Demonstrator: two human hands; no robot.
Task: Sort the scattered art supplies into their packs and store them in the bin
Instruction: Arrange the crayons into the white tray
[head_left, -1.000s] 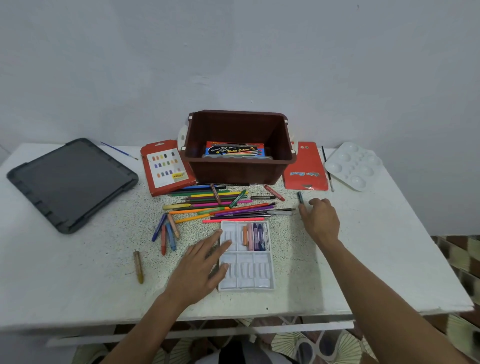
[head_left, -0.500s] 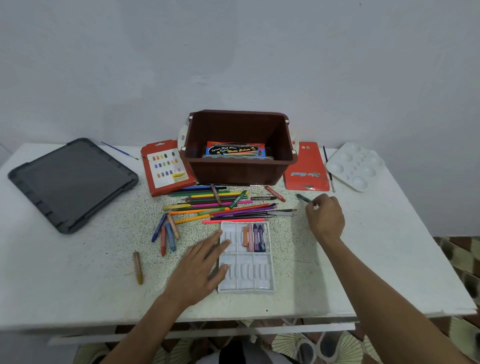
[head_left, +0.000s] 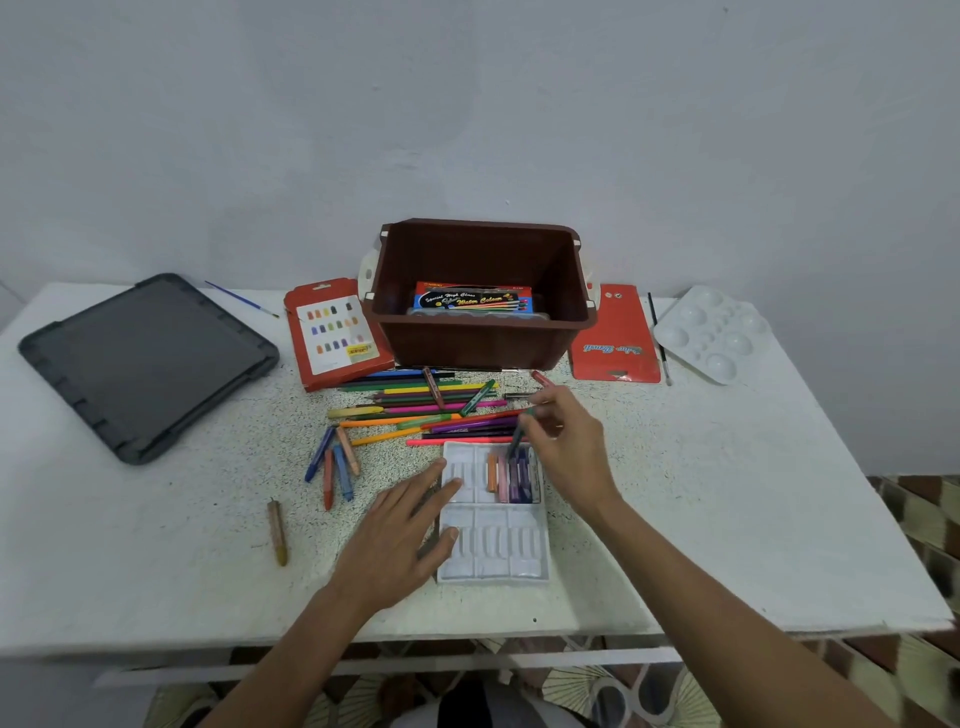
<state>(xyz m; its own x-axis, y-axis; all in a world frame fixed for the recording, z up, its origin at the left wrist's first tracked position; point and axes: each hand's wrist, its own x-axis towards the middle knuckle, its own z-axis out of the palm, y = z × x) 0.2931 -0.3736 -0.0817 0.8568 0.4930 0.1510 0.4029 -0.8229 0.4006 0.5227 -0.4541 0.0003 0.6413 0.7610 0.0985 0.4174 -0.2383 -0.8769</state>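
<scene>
**White desk** (head_left: 727, 519): bare surface runs along the near edge and across the right half.
**Grey lid** (head_left: 145, 364): lies flat near the far left edge.
**Brown bin** (head_left: 478, 343): stands at centre rear, open, with a paint box (head_left: 472, 301) inside.
**Loose pencils** (head_left: 431, 410): fill the strip between the bin and the white crayon tray (head_left: 493, 551), which sits close to the near edge.
**Left grip** (head_left: 400, 530): fingers spread flat, touching the tray's left rim.
**Right grip** (head_left: 566, 447): pinches a dark crayon (head_left: 519, 439), tilted over the tray's filled upper-right compartment.

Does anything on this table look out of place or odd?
One brown crayon lies alone, left of the left hand, apart from the other loose crayons and the crayon tray. Nothing looks spilled or damaged.
</scene>
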